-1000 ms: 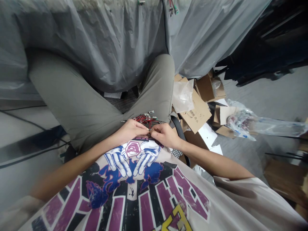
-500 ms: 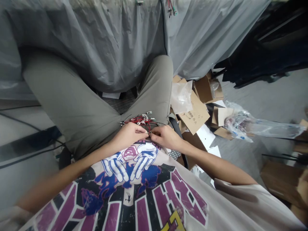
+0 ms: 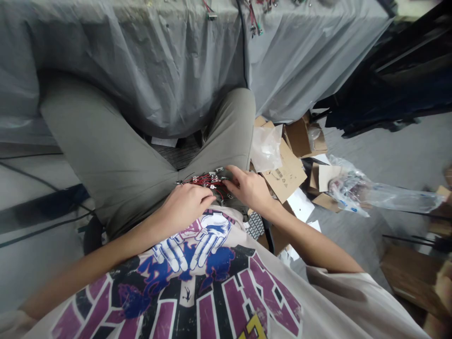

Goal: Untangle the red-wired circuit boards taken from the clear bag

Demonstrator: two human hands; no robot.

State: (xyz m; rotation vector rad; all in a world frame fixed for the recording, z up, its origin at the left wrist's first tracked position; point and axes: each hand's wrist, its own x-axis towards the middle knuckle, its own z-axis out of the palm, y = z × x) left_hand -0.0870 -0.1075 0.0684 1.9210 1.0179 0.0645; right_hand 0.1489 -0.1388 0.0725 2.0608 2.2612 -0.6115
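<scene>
A bundle of thin red wires [image 3: 200,180] with small whitish and metallic connector-like parts [image 3: 213,177] lies across my lap. My left hand [image 3: 189,200] is curled against its near side, thumb pointing right; the fingertips are hidden under the hand and seem wrapped round the wires. At the bundle's right end is my right hand [image 3: 249,188], its index finger and thumb spread apart around the small parts. A small silvery part [image 3: 219,169] sits just beside that index fingertip. One loose red wire loops down between the two hands.
A table with a grey plastic cover [image 3: 148,61] stands ahead; red-wired parts [image 3: 254,28] hang over its edge. On the floor to the right lie cardboard boxes [image 3: 303,136], clear plastic wrap [image 3: 384,190] and a keyboard [image 3: 254,226]. Black cables [image 3: 42,230] run at the left.
My hands have moved apart. The right hand has left the pinch near my waist and moved up and right to the bundle's end, its fingers spreading. My left hand has shifted slightly left.
</scene>
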